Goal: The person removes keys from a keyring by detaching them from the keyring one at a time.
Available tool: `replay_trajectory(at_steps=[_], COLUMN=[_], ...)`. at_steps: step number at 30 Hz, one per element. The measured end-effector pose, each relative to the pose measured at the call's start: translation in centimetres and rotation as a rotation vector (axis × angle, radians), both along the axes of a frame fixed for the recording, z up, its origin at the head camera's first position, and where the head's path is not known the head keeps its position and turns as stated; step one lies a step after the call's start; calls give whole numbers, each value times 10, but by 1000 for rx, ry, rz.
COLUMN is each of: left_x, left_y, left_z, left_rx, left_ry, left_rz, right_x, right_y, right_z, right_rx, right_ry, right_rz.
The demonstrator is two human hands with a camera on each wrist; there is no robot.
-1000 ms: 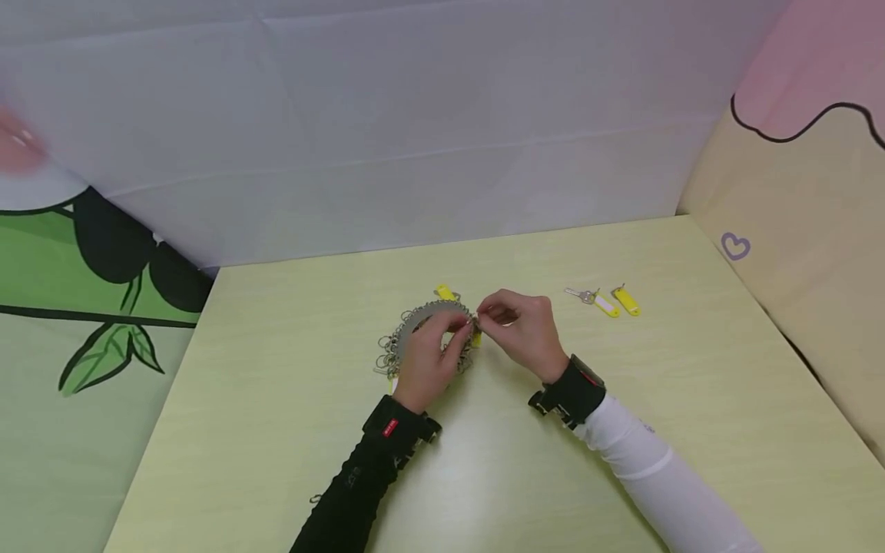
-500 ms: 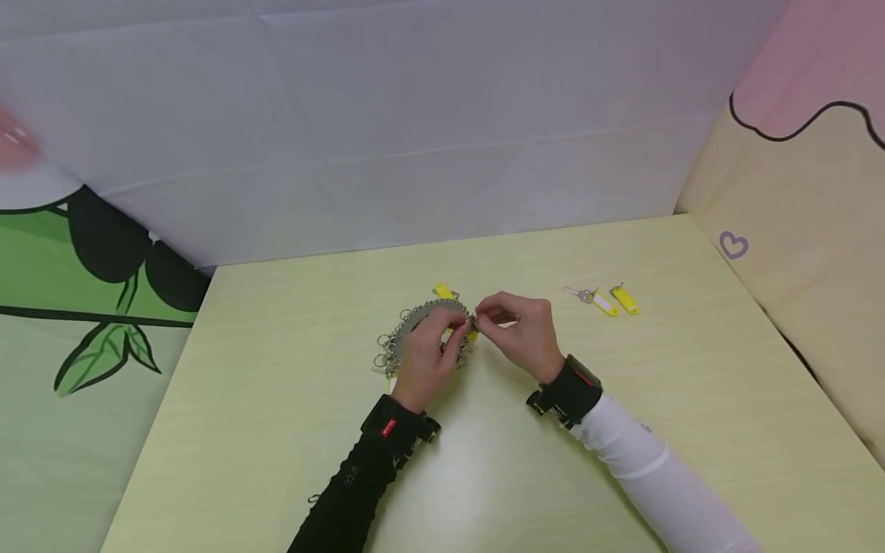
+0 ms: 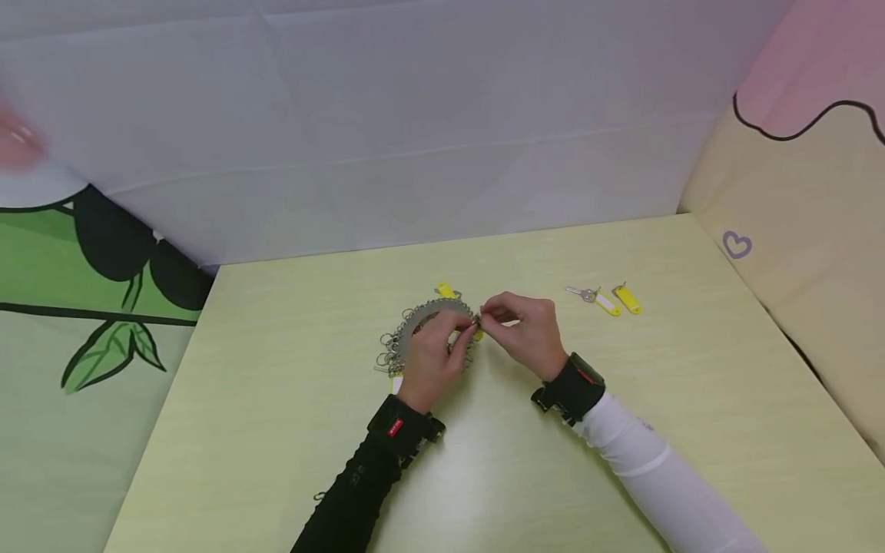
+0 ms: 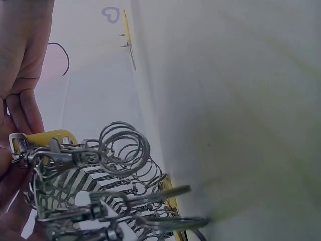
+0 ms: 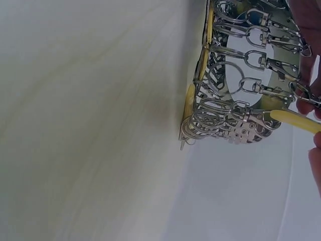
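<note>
A grey ring-shaped metal plate [image 3: 417, 315] carries several snap hooks with split rings around its rim. My left hand [image 3: 432, 357] reaches over the plate, its thumb and finger pinching a snap hook [image 4: 62, 159] at the right side. My right hand [image 3: 528, 326] faces it, fingertips almost meeting the left ones, and pinches a yellow key tag [image 5: 296, 120] beside that hook. The tag's metal loop [image 4: 18, 143] lies close against the hook's end. Fingers hide the exact spot where loop and hook come together.
On the table [image 3: 276, 399], right of the hands, lie a key [image 3: 581, 293] with a yellow tag [image 3: 608, 305] and another yellow tag [image 3: 628, 299]. More yellow tags show at the plate's far edge [image 3: 445, 290] and near edge [image 3: 397, 384]. Fabric walls [image 3: 415, 192] enclose the back and sides.
My left hand has shifted slightly right and toward me. The right hand's pinch stays nearly in place, and the tags at the right have not moved.
</note>
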State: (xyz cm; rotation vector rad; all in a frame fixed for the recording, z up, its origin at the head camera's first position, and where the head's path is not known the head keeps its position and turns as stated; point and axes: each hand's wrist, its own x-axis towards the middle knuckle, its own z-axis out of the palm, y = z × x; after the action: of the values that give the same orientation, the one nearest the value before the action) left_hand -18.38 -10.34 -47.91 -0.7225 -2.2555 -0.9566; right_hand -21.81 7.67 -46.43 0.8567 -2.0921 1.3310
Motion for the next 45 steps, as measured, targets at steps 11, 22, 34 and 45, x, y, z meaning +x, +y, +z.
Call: replay_trajectory(at_steps=[11,22,34,45], left_x=[2,1,1,-1], left_y=[3,-4,-12,-18], left_z=[3,8,17,22], left_rx=[54,21,0,-27], left_ry=[-22,72,-40,-86], left_rz=[75,96,31,-11], right_x=[0,5,9,10], right_y=[2,-3,-5,-5], right_z=[0,7,11,14], right_rx=[84,218,349,319], right_ry=[52,212,278,198], right_rz=[4,-12,-22,14])
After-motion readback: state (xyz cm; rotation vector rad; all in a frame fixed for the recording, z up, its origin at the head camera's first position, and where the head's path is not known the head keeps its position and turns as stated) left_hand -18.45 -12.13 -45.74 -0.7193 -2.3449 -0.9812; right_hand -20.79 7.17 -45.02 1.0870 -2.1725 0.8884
